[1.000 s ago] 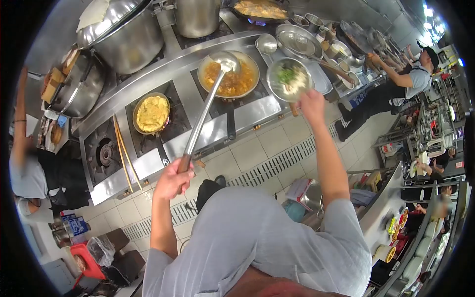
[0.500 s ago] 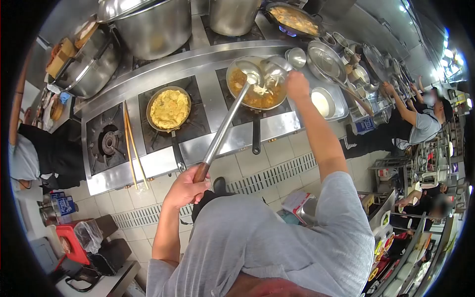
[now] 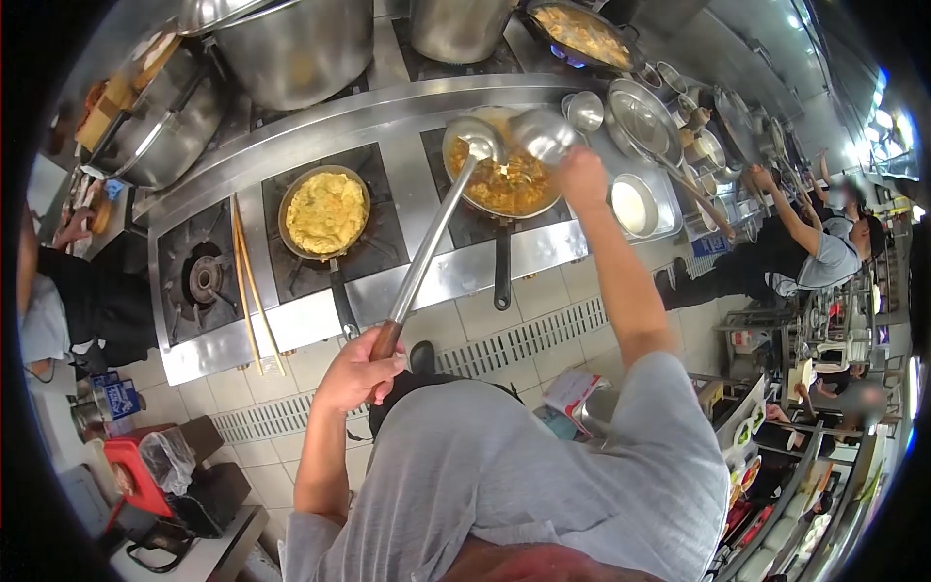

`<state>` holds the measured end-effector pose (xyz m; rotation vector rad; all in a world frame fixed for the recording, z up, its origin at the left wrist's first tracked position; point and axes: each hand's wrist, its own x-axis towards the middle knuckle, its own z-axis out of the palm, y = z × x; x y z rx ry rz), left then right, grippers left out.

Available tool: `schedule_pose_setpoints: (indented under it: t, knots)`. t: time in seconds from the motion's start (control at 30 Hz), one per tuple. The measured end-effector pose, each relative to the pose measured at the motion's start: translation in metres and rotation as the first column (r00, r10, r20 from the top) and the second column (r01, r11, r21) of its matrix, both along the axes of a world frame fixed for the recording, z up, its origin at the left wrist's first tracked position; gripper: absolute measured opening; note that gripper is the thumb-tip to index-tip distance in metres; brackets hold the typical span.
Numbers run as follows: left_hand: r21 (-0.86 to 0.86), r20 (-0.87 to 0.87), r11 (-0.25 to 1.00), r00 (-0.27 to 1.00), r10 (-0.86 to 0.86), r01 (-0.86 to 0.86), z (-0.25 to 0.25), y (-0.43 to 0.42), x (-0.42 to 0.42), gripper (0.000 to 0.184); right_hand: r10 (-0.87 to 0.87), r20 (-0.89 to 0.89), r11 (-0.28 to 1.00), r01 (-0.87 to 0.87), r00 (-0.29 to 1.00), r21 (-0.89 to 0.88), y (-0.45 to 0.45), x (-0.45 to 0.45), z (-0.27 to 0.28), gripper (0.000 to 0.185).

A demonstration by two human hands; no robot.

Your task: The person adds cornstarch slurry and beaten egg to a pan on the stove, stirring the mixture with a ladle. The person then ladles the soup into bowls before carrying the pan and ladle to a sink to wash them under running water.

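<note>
Ladle: left hand (image 3: 361, 376) is wrapping tight round the wooden end of a long ladle (image 3: 432, 238), and the ladle's head is sitting in the left part of the soup pan, something pale showing in it.
Steel bowl: right hand (image 3: 583, 180) is gripping a steel bowl (image 3: 543, 134) by its near side, can't really tell how the fingers are set. Bowl's tilting over the pan's right part; can't see what's inside.
Soup pan: this pan (image 3: 502, 270) is sitting on the burner toward the right end of the stove (image 3: 398, 170), handle poking past the front edge. It's holding chunky orange-brown soup (image 3: 499, 189) with some white bits in it.
Egg pan: another pan (image 3: 342, 303) is sitting one burner left, handle reaching the front edge, and a yellow omelette-looking thing (image 3: 326, 211) is pretty much filling it.
Chopsticks: a long pair (image 3: 242, 281) is lying across the stove's front edge, near its left corner.
White stuff: a round container (image 3: 654, 210) is standing in a tray (image 3: 670, 206) off the stove's right end, holding something white.
Back row: a dark pan (image 3: 632, 60) is heating chunky food over blue flame, beyond the stove's back edge.
</note>
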<state>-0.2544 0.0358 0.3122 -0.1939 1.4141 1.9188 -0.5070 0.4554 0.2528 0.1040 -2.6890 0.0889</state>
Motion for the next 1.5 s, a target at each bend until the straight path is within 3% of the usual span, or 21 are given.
schedule_pose_setpoints:
  t: [0.07,0.17,0.27,0.3,0.4,0.43,0.53,0.57,0.67,0.8,0.83,0.87,0.93,1.03,1.23,1.33,1.43,1.5]
  knots:
    - [0.009,0.004,1.0,1.0,-0.001,0.001,0.0,-0.002,0.002,0.021,-0.007,-0.088,1.0,0.005,0.996,-0.017,0.0,0.003,0.002,0.016]
    - [0.01,0.011,1.0,1.0,0.014,-0.014,0.005,0.001,0.006,0.02,0.06,0.029,0.997,-0.061,0.998,0.049,0.005,0.005,0.004,0.015]
    - [0.011,0.004,1.0,1.0,-0.018,0.018,0.004,-0.003,0.011,0.02,-0.016,-0.037,0.993,0.02,0.999,0.117,-0.006,0.014,0.013,0.015]
    - [0.011,0.007,1.0,1.0,-0.018,0.018,0.004,-0.004,0.012,0.02,0.075,0.016,0.988,-0.076,0.997,0.132,-0.011,0.018,0.005,0.014]
    - [0.032,0.015,0.999,1.0,0.007,-0.008,0.002,-0.005,0.017,0.02,0.035,-0.185,0.999,-0.033,0.982,0.014,-0.001,0.017,0.026,0.012]
    - [0.04,0.016,0.999,1.0,0.011,-0.012,0.002,-0.005,0.019,0.02,-0.051,-0.168,0.999,0.048,0.985,-0.02,-0.008,0.023,0.024,0.012]
    - [0.031,0.019,1.0,1.0,-0.006,0.005,0.005,-0.007,0.019,0.019,0.017,0.081,0.991,-0.027,0.997,0.131,-0.011,0.031,0.018,0.013]
    - [0.028,0.019,1.0,1.0,0.005,-0.006,0.005,-0.008,0.02,0.019,0.04,-0.035,0.999,-0.041,0.999,-0.024,-0.003,0.03,0.026,0.015]
    - [0.062,0.02,0.998,1.0,0.005,-0.006,-0.001,-0.011,0.024,0.018,0.07,-0.012,0.988,-0.068,0.997,0.14,-0.017,0.038,0.008,0.014]
    - [0.045,0.016,0.998,0.999,0.049,-0.049,0.0,-0.012,0.027,0.019,0.033,-0.172,0.995,-0.048,0.984,-0.087,0.002,0.027,0.016,0.016]
    - [0.054,0.015,0.997,0.998,0.055,-0.056,0.001,-0.012,0.029,0.02,-0.016,-0.145,0.986,-0.008,0.989,-0.165,0.009,0.028,0.018,0.018]
    - [0.063,0.01,0.996,0.998,0.064,-0.065,0.001,-0.01,0.029,0.021,-0.074,-0.034,0.933,0.057,0.997,-0.355,0.008,0.033,0.028,0.018]
    - [0.067,-0.005,0.996,0.998,0.062,-0.062,0.0,-0.01,0.029,0.021,-0.12,0.204,0.71,0.227,0.972,-0.667,0.003,0.045,0.043,0.019]
    - [0.081,-0.019,0.996,1.0,0.023,-0.021,0.001,-0.008,0.026,0.021,-0.139,0.217,0.649,0.255,0.966,-0.717,0.01,0.054,0.042,0.018]
    - [0.09,-0.005,0.996,1.0,-0.011,0.012,-0.01,0.01,0.017,0.021,-0.174,0.223,0.403,0.276,0.959,-0.873,0.027,0.081,0.045,0.017]
    - [0.102,0.004,0.995,1.0,-0.019,0.019,-0.017,0.021,0.01,0.021,-0.124,0.219,0.216,0.242,0.968,-0.946,0.038,0.098,0.04,0.016]
    - [0.1,0.008,0.995,1.0,-0.009,0.008,-0.015,0.028,0.01,0.021,-0.216,0.165,0.541,0.258,0.962,-0.801,0.047,0.111,0.033,0.013]
    - [0.085,-0.023,0.996,1.0,-0.015,0.017,-0.012,0.024,0.015,0.021,-0.239,-0.134,0.875,0.153,0.962,-0.459,0.048,0.103,0.033,0.015]
